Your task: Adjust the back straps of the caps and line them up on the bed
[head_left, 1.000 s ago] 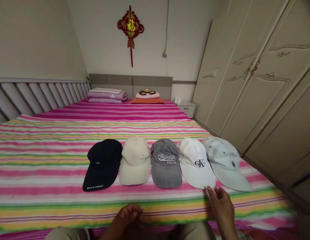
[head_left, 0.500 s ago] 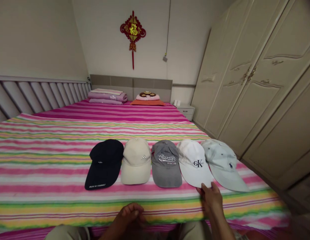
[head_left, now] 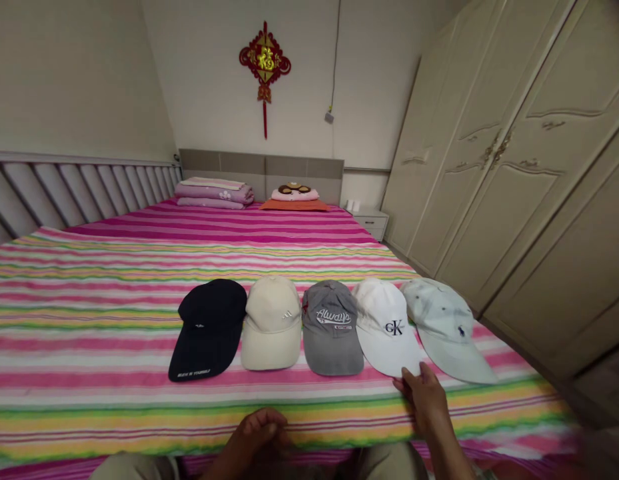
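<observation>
Several caps lie in a row on the striped sheet, brims toward me: a black cap, a beige cap, a grey cap, a white cap with dark letters, and a pale green cap. My right hand is at the front edge of the white cap's brim, its fingertips touching it with thumb and finger apart. Low in front of the beige cap, my left hand is loosely curled, touching no cap; its inner fingers are in shadow.
The striped sheet covers the near part of the bed. Folded bedding and a pink folded stack lie by the headboard. A rail runs along the left; a wardrobe stands at right, beside a nightstand.
The white cap's brim has shifted slightly to the left. My right hand stays at its edge, with the wrist a little further right. My left hand has barely moved.
</observation>
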{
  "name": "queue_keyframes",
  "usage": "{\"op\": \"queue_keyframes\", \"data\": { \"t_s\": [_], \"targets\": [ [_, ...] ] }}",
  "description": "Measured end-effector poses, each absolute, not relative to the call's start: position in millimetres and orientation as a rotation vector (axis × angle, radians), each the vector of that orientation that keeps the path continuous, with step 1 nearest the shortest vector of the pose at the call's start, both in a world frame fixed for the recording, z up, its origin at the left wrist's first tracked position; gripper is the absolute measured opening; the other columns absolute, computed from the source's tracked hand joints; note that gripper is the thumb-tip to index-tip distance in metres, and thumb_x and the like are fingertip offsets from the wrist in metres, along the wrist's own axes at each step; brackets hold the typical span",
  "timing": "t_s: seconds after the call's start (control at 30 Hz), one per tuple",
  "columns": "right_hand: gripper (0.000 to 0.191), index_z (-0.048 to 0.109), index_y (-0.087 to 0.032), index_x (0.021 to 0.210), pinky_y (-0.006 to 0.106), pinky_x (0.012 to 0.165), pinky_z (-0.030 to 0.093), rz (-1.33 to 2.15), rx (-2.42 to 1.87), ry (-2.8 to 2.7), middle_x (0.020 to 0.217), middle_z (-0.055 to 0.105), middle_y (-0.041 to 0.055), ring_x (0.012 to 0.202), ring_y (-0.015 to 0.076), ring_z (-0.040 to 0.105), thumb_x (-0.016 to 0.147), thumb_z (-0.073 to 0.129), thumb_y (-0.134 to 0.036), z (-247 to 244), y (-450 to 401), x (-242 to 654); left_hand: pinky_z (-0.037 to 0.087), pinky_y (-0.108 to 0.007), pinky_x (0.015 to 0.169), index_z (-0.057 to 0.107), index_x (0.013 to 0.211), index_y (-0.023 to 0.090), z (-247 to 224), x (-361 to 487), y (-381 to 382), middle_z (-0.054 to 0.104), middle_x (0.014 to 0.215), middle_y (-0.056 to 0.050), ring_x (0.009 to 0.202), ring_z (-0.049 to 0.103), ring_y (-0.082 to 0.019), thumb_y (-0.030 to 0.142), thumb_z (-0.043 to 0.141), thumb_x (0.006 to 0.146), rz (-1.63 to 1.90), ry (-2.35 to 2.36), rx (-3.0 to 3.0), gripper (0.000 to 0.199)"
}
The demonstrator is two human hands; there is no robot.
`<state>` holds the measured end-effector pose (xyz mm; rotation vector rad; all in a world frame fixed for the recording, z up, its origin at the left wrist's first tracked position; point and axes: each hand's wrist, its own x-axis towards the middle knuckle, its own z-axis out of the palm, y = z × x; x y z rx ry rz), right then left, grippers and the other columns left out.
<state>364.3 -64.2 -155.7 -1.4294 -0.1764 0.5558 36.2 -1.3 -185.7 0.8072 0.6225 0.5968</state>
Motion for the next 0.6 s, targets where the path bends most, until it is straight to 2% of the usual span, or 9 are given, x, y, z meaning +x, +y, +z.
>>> {"op": "queue_keyframes", "data": {
  "t_s": [0.07, 0.17, 0.33, 0.47, 0.6],
  "targets": [
    [0.037, 0.05, -0.018, 0.078, 0.024, 0.038, 0.046, 0.524, -1.5, -0.156, 0.047, 0.045, -0.0087, 0.041, 0.014, 0.052, 0.046, 0.07, -0.024, -150, -71, 374, 0.039, -0.024, 0.056, 0.062, 0.073, 0.015, -186, 37, -2, 0.066, 0.062, -0.003, 0.055, 0.058, -0.013, 0.034, 0.071, 0.059, 0.6, 0.625, 0.778, 0.025],
    [0.025, 0.046, -0.02, 0.065, 0.024, 0.037, 0.044, 0.397, -1.537, -0.057, 0.044, 0.047, -0.0063, 0.04, 0.0136, 0.051, 0.053, 0.067, -0.025, -146, -83, 389, 0.039, -0.023, 0.055, 0.063, 0.074, 0.016, -190, 36, -2, 0.066, 0.064, -0.004, 0.055, 0.058, -0.013, 0.034, 0.071, 0.059, 0.603, 0.621, 0.778, 0.025],
    [0.024, 0.036, -0.022, 0.069, 0.023, 0.045, 0.05, 0.283, -1.409, 0.088, 0.051, 0.052, -0.0068, 0.047, 0.0125, 0.057, 0.065, 0.059, -0.022, -152, -86, 403, 0.039, -0.024, 0.056, 0.063, 0.073, 0.015, -193, 36, 0, 0.066, 0.062, -0.003, 0.055, 0.058, -0.013, 0.033, 0.071, 0.059, 0.596, 0.595, 0.8, 0.024],
    [0.013, 0.043, -0.018, 0.065, 0.018, 0.036, 0.045, 0.42, -1.373, 0.08, 0.049, 0.056, -0.0027, 0.044, 0.0116, 0.057, 0.07, 0.055, -0.017, -150, -79, 418, 0.04, -0.025, 0.058, 0.063, 0.075, 0.015, -188, 35, -1, 0.066, 0.064, -0.004, 0.057, 0.058, -0.014, 0.032, 0.069, 0.062, 0.592, 0.596, 0.796, 0.022],
    [0.016, 0.045, -0.016, 0.058, 0.015, 0.027, 0.037, 0.532, -1.402, 0.008, 0.04, 0.053, -0.0016, 0.034, 0.0103, 0.051, 0.071, 0.054, -0.013, -145, -76, 435, 0.039, -0.025, 0.057, 0.062, 0.075, 0.015, -185, 35, -3, 0.066, 0.064, -0.003, 0.057, 0.059, -0.014, 0.032, 0.068, 0.062, 0.589, 0.588, 0.807, 0.022]
  ]
}}
